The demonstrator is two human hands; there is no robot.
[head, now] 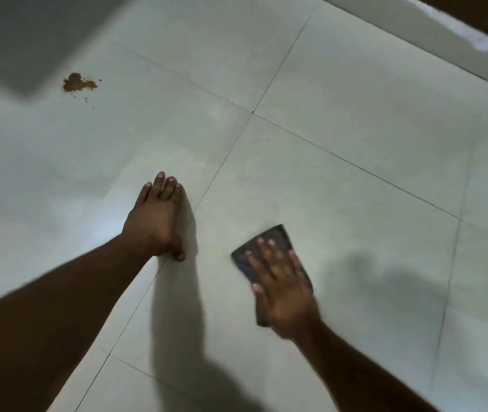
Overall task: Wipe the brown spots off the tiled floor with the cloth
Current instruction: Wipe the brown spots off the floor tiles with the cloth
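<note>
1. Head view: the person is down low over the pale tiled floor (340,120), both bare arms reaching forward.
2. The right hand (281,289) lies flat on the dark grey cloth (275,236), fingers straight and a little spread, pressing it onto the tile; the hand and cloth are blurred.
3. The cloth shows past the fingertips and along the thumb side of that hand, and the rest sits under the palm.
4. The left hand (156,218) is planted on the floor just left of the cloth, fingers extended and close together, thumb tip on the tile, holding nothing.
5. A dark grout line runs between the left hand and the cloth, so the cloth sits on the next tile over.
6. The brown spot (77,83) is well away from the cloth, far off to its upper left, a blotch with small specks scattered beside and below it.
7. Just left of that spot, a grey shadowed wall or block edge (7,40) meets the floor.
8. Far from the cloth, at the upper right, a white raised ledge (445,34) borders the tiles.
9. Shadows of both arms fall on the tiles around the cloth.
</note>
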